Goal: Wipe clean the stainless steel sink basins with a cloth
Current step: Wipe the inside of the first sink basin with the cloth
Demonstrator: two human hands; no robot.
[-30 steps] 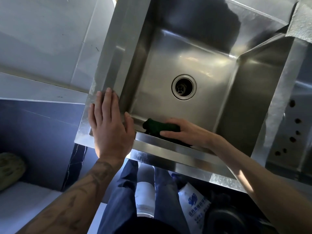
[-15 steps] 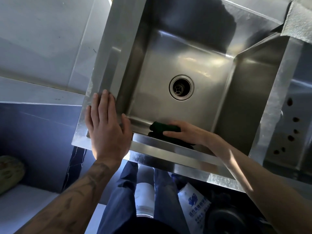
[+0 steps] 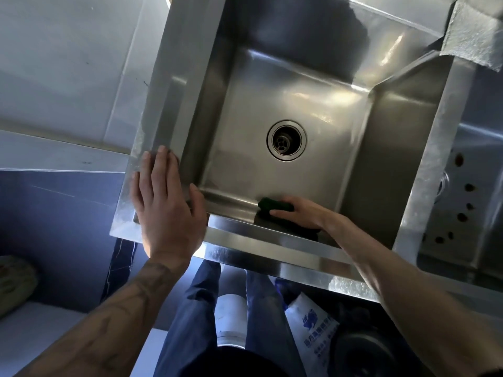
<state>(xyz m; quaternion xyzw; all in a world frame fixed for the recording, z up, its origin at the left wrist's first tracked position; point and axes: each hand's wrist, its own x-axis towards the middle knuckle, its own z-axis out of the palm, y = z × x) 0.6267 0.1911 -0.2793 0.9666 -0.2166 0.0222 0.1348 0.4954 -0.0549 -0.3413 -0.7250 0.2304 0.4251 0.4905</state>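
Observation:
A stainless steel sink basin (image 3: 258, 110) with a round drain (image 3: 285, 140) fills the middle of the head view. A dark green cloth (image 3: 273, 204) lies at the near bottom edge of the basin, against the front wall. My right hand (image 3: 302, 214) reaches over the front rim and presses the cloth there, fingers laid across it; part of the cloth is hidden under the hand. My left hand (image 3: 166, 205) rests flat on the near left corner of the rim, fingers straight.
A second basin (image 3: 468, 164) with dark spots on its wall adjoins on the right. A grey rag (image 3: 479, 31) hangs over the far right rim. White tiled wall lies to the left. Below the sink stand a white printed bag (image 3: 313, 330) and a white container (image 3: 230, 317).
My right hand has slid the green cloth to the right along the basin's near bottom edge. My left hand stays on the rim corner.

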